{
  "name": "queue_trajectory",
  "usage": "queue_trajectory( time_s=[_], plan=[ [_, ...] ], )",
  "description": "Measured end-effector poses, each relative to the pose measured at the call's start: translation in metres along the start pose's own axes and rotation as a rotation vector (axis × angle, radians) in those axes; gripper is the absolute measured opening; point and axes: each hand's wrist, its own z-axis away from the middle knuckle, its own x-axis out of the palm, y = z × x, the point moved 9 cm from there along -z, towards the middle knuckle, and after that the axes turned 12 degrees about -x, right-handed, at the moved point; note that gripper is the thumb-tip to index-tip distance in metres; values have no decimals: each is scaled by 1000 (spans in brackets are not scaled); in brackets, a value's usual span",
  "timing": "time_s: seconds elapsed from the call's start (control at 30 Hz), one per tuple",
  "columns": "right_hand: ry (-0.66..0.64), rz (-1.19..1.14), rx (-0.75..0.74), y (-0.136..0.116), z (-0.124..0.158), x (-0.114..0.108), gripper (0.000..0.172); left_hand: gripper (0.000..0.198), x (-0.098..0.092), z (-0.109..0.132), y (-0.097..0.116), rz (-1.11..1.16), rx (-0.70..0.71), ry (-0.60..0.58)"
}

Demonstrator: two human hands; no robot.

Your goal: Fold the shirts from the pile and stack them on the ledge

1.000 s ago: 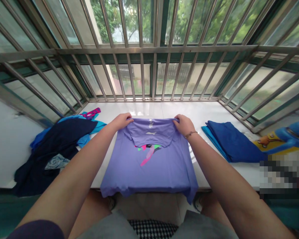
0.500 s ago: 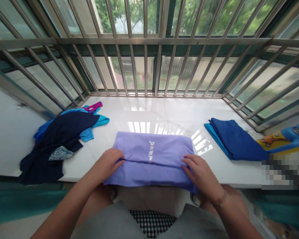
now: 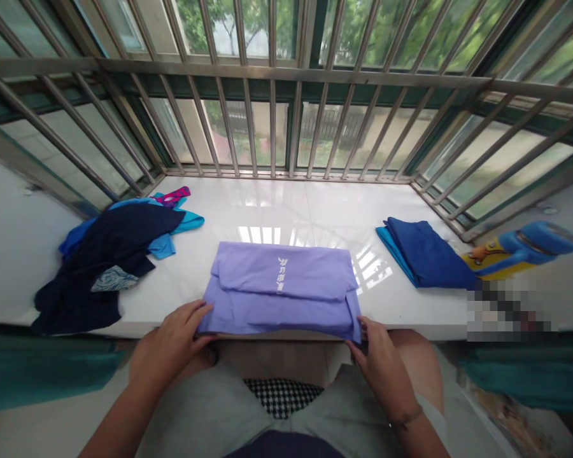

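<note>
A purple T-shirt point(image 3: 286, 312) with white printed characters lies folded flat in front of me. A folded-over flap crosses its middle, and its near edge hangs slightly over the ledge's front. At its near left corner my left hand point(image 3: 184, 331) pinches the cloth, fingers on top and thumb below. My right hand point(image 3: 375, 346) grips the near right corner between thumb and fingers.
The cloth rests on a white ledge point(image 3: 262, 194) under barred windows. Left is a loose heap of dark and blue clothes point(image 3: 119, 248). To the right are folded blue clothes point(image 3: 424, 254) beside a blue and yellow bottle point(image 3: 520, 248). Teal curtains hang below both sides.
Both hands have moved from the middle fold down to the near corners of the T-shirt. The flap now lies over the cloth's middle. The view has shifted slightly right.
</note>
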Motion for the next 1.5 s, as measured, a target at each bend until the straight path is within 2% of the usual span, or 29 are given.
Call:
queue_trajectory(
  time_s=[0.17, 0.33, 0.47, 0.53, 0.63, 0.73, 0.83, 0.97, 1.07, 1.17, 1.27, 1.37, 1.5],
  plan=[
    [32, 30, 67, 15, 0, -19, 30, 32, 1, 5, -16, 95, -34, -5],
    [67, 105, 141, 18, 6, -44, 28, 32, -4, 9, -30, 217, -82, -15],
    [38, 126, 121, 14, 9, -46, 29, 32, -8, 14, -35, 272, -96, -32],
    [65, 103, 123, 13, 12, -48, 29, 30, -12, 17, -36, 305, -124, -28],
    [117, 22, 252, 21, 21, -50, 32, 27, -17, 22, -39, 389, -225, 7],
    [113, -199, 509, 38, 37, -33, 37, 32, -12, 30, -45, 542, -401, 11],
    [127, -582, 628, 36, 45, -4, 39, 41, 5, 39, -48, 751, -565, -31],
    [305, -986, 783, 31, 52, 22, 47, 46, 19, 46, -49, 893, -652, -15],
    [355, -1085, 942, 36, 62, 40, 60, 49, 26, 46, -50, 932, -693, -30],
    [245, -1032, 1034, 45, 67, 56, 67, 55, 30, 44, -48, 965, -717, -76],
    [168, -859, 1025, 55, 62, 59, 72, 62, 34, 43, -45, 997, -747, -130],
    [102, -708, 886, 53, 47, 52, 70, 66, 36, 43, -45, 1030, -769, -178],
    [75, -713, 744, 47, 39, 41, 61, 65, 34, 44, -50, 1068, -791, -179]
  ],
)
